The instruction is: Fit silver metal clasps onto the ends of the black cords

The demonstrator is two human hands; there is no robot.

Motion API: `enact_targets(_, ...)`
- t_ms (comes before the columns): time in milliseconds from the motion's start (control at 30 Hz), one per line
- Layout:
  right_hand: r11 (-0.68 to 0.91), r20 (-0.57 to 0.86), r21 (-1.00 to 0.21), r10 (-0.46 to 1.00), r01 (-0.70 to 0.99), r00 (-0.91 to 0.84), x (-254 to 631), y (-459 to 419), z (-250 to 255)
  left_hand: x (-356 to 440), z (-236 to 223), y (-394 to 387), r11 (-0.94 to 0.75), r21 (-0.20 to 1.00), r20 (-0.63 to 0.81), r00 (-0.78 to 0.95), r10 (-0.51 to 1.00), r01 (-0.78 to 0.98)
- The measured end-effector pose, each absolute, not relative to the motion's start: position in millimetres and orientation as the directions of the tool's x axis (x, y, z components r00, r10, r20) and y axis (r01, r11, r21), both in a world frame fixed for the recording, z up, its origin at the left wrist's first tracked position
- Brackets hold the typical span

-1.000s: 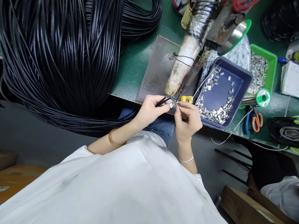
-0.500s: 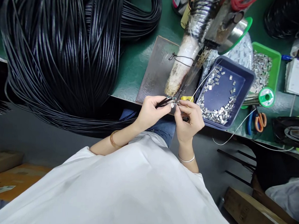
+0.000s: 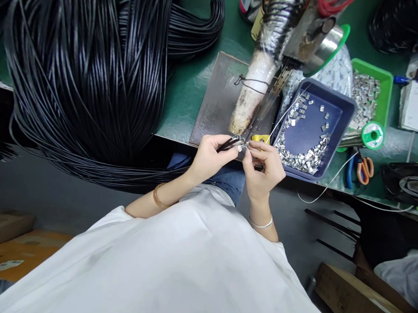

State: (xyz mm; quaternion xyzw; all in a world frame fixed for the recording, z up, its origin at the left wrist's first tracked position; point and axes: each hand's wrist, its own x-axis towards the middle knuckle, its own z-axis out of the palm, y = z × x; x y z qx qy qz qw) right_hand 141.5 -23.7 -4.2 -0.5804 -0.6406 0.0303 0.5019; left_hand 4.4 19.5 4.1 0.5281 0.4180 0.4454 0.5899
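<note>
My left hand (image 3: 211, 157) pinches the ends of several black cables (image 3: 227, 143), whose thin inner wires fan out past the fingertips. Close beside it, my right hand (image 3: 265, 165) is closed at the fingertips on something small and silvery near those wire ends; fingers hide most of it, and I cannot tell whether it is a connector. A white-wrapped duct (image 3: 249, 98) reaches down just above both hands. Below the duct's right side, a yellow piece (image 3: 261, 138) lies near my right fingers. The cables run left from my hand toward a large black cable bundle (image 3: 87, 75).
A blue tray (image 3: 341, 135) of small metal connector shells stands right of my hands. Behind it is a green tray (image 3: 387, 91) with more shells. Orange-handled pliers (image 3: 364, 170), a solder spool (image 3: 372, 135) and a thin white strand (image 3: 328, 184) lie at the right edge.
Both hands stay almost in place, with only slight finger movement at the wire ends. The whole view has shifted very slightly.
</note>
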Motion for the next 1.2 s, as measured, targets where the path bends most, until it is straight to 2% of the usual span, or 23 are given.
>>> enact_targets(300,0.339,0.612,-0.641,0.767,0.689,0.191,142.2,-26.7,-6.7,5.4,2.9,18.4,0.072,0.994,-0.047,0.277,0.96,-0.081)
enact_targets(867,0.332,0.614,-0.577,0.779,0.746,0.128,141.7,-22.5,1.0,5.9,4.8,19.2,0.031,0.994,-0.005,0.235,0.972,-0.108)
enact_targets(1033,0.371,0.638,-0.546,0.765,0.751,0.086,144.2,-25.7,-1.9,5.3,2.0,19.2,0.07,0.99,-0.037,0.255,0.966,-0.12)
enact_targets(1200,0.342,0.619,-0.536,0.781,0.772,0.083,145.6,-25.3,-1.1,6.0,0.8,19.7,0.086,0.987,-0.047,0.263,0.964,-0.137)
